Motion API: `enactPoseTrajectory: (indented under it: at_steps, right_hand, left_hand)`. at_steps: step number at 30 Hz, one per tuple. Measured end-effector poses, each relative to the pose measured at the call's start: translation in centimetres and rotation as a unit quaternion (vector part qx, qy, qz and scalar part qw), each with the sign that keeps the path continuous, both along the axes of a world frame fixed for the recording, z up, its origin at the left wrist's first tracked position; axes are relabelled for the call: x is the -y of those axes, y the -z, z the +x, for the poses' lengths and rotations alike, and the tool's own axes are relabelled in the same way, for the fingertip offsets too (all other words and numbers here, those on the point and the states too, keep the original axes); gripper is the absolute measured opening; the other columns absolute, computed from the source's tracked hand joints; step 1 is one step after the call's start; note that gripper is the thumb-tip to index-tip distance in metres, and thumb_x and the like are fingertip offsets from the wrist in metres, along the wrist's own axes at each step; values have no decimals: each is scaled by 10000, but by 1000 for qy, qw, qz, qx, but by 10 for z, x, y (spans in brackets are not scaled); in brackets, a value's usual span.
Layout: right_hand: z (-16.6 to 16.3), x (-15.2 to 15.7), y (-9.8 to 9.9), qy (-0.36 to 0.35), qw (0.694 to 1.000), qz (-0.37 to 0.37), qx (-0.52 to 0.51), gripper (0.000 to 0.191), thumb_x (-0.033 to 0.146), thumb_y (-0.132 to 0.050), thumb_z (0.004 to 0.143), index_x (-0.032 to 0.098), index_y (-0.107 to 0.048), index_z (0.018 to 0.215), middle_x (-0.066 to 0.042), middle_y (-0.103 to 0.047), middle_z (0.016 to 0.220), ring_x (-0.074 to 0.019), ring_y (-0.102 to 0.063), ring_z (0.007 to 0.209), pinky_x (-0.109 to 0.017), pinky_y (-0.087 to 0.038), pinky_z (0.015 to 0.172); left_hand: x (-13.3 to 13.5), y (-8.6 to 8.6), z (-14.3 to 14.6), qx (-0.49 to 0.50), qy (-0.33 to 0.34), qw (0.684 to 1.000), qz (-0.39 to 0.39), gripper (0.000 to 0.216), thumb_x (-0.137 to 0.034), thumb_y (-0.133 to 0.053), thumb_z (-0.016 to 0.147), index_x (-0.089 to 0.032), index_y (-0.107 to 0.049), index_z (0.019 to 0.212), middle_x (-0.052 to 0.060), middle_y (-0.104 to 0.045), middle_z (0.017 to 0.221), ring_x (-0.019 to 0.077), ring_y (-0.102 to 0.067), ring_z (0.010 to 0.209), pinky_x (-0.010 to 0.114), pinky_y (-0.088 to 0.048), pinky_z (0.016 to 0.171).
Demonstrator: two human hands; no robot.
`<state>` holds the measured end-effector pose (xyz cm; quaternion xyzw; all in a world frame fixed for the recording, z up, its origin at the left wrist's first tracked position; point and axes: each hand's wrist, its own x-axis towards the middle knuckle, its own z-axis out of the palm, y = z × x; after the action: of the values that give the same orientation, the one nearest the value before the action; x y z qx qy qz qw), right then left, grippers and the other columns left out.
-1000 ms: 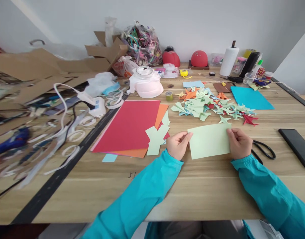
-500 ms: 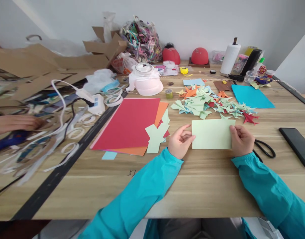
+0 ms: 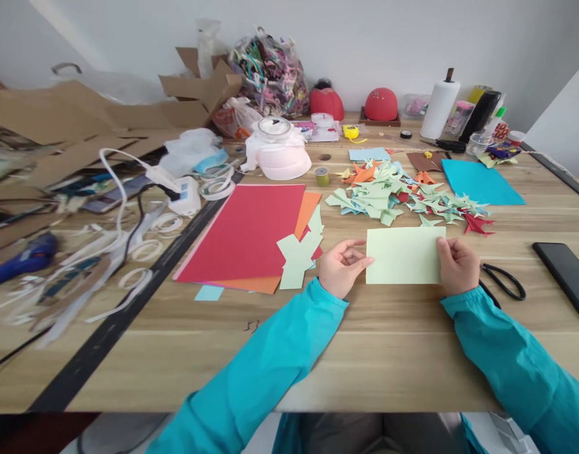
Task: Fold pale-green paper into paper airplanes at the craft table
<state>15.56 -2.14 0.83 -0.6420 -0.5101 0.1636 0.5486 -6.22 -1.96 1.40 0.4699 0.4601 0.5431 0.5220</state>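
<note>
Now the pale green sheet (image 3: 403, 257), tilted a second ago, has been levelled just short of the folded-paper pile (image 3: 377, 194), pinched by the right hand (image 3: 459, 268), its left edge thumbed by the left hand (image 3: 340, 268), whose grip cannot be judged, seemingly being squared up.

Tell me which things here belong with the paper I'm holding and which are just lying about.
Likely belong: pale green sheet in your right hand, folded paper pieces, red sheet, scissors.

Probably just lying about: phone, yellow tape measure, pink cap, blue tool.
</note>
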Motion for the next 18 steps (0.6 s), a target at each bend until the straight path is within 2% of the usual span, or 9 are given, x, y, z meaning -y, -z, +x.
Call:
enactPoseTrajectory:
  at_steps: [9,18]
  right_hand:
    - [-1,0,-3,3,1000,7,19,437,534,-508,764,173,-432,531,59,-315,452,-67,-269,440,-215,-226,404]
    - [-1,-2,-2,20,1000,-7,2,441,545,-526,742,167,-455,527,54,-331,444,-66,-276,433,-218,-225,397]
  left_hand:
    - [-2,4,1,11,-10,1000,-17,403,-256,-791,494,-134,-622,839,1,-657,602,136,-616,582,260,-502,599]
    - [-2,5,3,-13,-25,1000,-14,354,-289,-772,524,-144,-604,799,-19,-632,566,113,-584,509,244,-482,541]
